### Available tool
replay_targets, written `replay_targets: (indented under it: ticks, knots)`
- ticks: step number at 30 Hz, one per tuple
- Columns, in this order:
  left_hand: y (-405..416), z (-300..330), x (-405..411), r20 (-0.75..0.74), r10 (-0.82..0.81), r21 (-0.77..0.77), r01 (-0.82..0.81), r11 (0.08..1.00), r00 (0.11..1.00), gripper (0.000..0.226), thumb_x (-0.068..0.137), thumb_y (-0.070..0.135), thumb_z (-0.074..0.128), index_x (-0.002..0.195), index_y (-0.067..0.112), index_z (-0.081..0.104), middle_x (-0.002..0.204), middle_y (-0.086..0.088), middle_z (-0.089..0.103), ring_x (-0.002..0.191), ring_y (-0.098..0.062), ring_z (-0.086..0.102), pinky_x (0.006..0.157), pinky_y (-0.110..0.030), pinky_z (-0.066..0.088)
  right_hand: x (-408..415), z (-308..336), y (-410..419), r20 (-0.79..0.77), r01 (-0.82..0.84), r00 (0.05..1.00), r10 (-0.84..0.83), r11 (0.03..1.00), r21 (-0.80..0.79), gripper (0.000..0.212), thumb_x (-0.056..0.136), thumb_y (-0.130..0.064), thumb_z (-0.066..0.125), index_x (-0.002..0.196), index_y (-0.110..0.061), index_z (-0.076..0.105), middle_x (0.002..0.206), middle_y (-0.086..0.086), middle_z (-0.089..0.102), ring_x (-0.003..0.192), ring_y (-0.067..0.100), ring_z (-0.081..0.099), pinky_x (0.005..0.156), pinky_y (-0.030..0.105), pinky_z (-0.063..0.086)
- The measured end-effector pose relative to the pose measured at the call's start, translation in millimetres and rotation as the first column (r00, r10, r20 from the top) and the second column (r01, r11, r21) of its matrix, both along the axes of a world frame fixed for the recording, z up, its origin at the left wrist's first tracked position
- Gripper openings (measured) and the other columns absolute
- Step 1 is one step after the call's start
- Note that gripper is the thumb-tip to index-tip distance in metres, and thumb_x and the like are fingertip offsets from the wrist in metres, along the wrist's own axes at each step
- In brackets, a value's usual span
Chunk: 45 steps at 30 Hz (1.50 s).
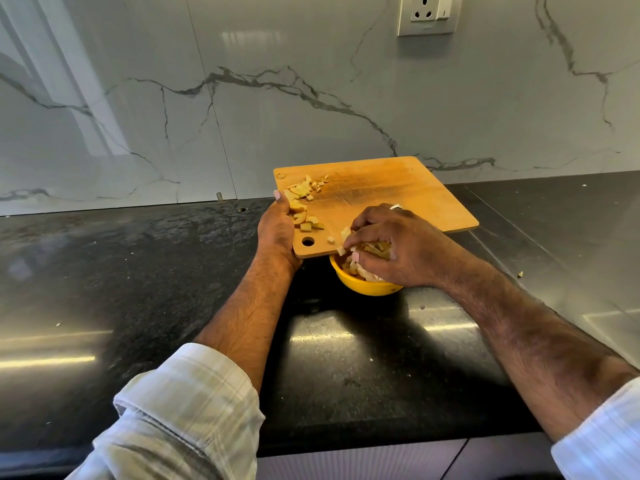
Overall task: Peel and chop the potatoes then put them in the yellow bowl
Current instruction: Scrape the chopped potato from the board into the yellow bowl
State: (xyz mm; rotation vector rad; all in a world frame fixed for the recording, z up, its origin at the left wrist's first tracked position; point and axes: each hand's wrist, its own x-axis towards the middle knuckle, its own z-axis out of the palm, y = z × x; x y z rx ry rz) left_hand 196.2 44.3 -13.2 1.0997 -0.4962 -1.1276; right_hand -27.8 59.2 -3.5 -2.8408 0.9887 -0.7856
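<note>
- Along the board's left edge, the left hand (277, 230) clamps the wooden cutting board (398, 195), thumb on top, tilting its near corner over the yellow bowl (363, 285) on the black bench (138, 271).
- Leftover potato pieces (301, 202) lie strung beside that thumb, up-slope and left of the bowl.
- Over the bowl, the right hand (388, 244) cups a heap of chopped potato (367, 251), fingers curled, raking it off the board's lip; this hand is nearer the bowl, so remaining pieces must travel rightward and down.
</note>
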Motion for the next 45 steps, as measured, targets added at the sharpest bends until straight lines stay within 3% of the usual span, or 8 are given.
replay_targets:
  ticks: [11, 17, 21, 26, 29, 32, 41, 45]
  knots:
    - [-6, -2, 1, 0.012, 0.011, -0.016, -0.011, 1.000, 1.000, 0.045, 0.108, 0.053, 0.051, 0.118, 0.015, 0.072, 0.092, -0.007, 0.082, 0.083, -0.028, 0.080, 0.069, -0.048, 0.066, 5, 10, 4, 0.143, -0.024, 0.989, 0.020, 0.999, 0.027, 0.010, 0.078, -0.028, 0.076, 0.088, -0.030, 0.076, 0.104, -0.017, 0.068, 0.097, 0.004, 0.064, 0.079, 0.038, 0.058]
    - [-8, -4, 2, 0.043, 0.015, -0.013, -0.014, 1.000, 0.999, 0.050, 0.107, 0.055, 0.051, 0.117, 0.013, 0.074, 0.102, -0.011, 0.081, 0.093, -0.031, 0.080, 0.090, -0.058, 0.062, 36, 11, 2, 0.052, -0.015, 0.998, 0.019, 0.997, -0.075, 0.035, 0.086, -0.048, 0.074, 0.116, -0.030, 0.075, 0.113, -0.014, 0.067, 0.103, 0.008, 0.061, 0.094, 0.034, 0.049]
    - [-9, -4, 3, 0.024, 0.003, -0.036, -0.002, 0.999, 1.000, 0.049, 0.108, 0.054, 0.050, 0.119, 0.013, 0.073, 0.102, -0.012, 0.081, 0.091, -0.031, 0.080, 0.084, -0.056, 0.064, 38, 11, 2, -0.011, -0.026, 1.000, 0.025, 0.993, -0.119, 0.021, 0.092, -0.037, 0.073, 0.107, -0.026, 0.081, 0.102, -0.012, 0.066, 0.093, 0.008, 0.057, 0.077, 0.032, 0.054]
    - [-7, -2, 3, 0.019, -0.017, -0.015, 0.017, 1.000, 1.000, 0.042, 0.108, 0.054, 0.051, 0.112, 0.017, 0.072, 0.087, -0.005, 0.081, 0.075, -0.024, 0.080, 0.068, -0.047, 0.066, 8, 16, 3, 0.110, -0.042, 0.993, 0.042, 0.999, -0.002, 0.010, 0.085, -0.026, 0.075, 0.093, -0.025, 0.082, 0.099, -0.014, 0.067, 0.095, 0.004, 0.062, 0.082, 0.034, 0.053]
    - [-7, -3, 3, -0.001, -0.022, -0.021, 0.022, 1.000, 1.000, 0.042, 0.108, 0.054, 0.051, 0.112, 0.017, 0.072, 0.090, -0.006, 0.082, 0.080, -0.027, 0.080, 0.073, -0.053, 0.066, -8, 11, -11, 0.218, 0.082, 0.972, -0.093, 0.995, 0.058, 0.018, 0.091, -0.028, 0.071, 0.107, -0.027, 0.078, 0.112, -0.013, 0.063, 0.106, 0.009, 0.061, 0.088, 0.037, 0.053]
    - [-7, -4, 4, -0.002, -0.020, -0.042, 0.020, 0.999, 1.000, 0.042, 0.108, 0.054, 0.051, 0.119, 0.019, 0.071, 0.096, -0.007, 0.082, 0.087, -0.029, 0.080, 0.079, -0.058, 0.065, -7, 1, -22, 0.116, 0.223, 0.966, -0.232, 0.971, 0.084, 0.028, 0.101, -0.036, 0.060, 0.120, -0.023, 0.075, 0.115, -0.007, 0.059, 0.112, 0.016, 0.055, 0.093, 0.042, 0.051]
    - [-10, -5, 14, -0.027, 0.034, -0.053, -0.036, 0.998, 0.999, 0.043, 0.108, 0.054, 0.051, 0.121, 0.018, 0.071, 0.097, -0.006, 0.082, 0.088, -0.028, 0.080, 0.075, -0.054, 0.066, 15, -1, -10, 0.175, 0.094, 0.977, -0.123, 0.982, 0.164, 0.020, 0.098, -0.029, 0.069, 0.113, -0.022, 0.080, 0.102, -0.008, 0.061, 0.098, 0.007, 0.058, 0.077, 0.019, 0.044]
    - [-10, -4, 15, -0.033, 0.035, -0.056, -0.037, 0.998, 0.999, 0.043, 0.108, 0.053, 0.051, 0.123, 0.017, 0.071, 0.096, -0.006, 0.082, 0.088, -0.027, 0.080, 0.077, -0.053, 0.066, 8, 9, -7, 0.157, 0.014, 0.986, -0.049, 0.977, 0.214, 0.016, 0.096, -0.027, 0.072, 0.109, -0.025, 0.081, 0.103, -0.013, 0.070, 0.098, 0.004, 0.065, 0.082, 0.028, 0.054]
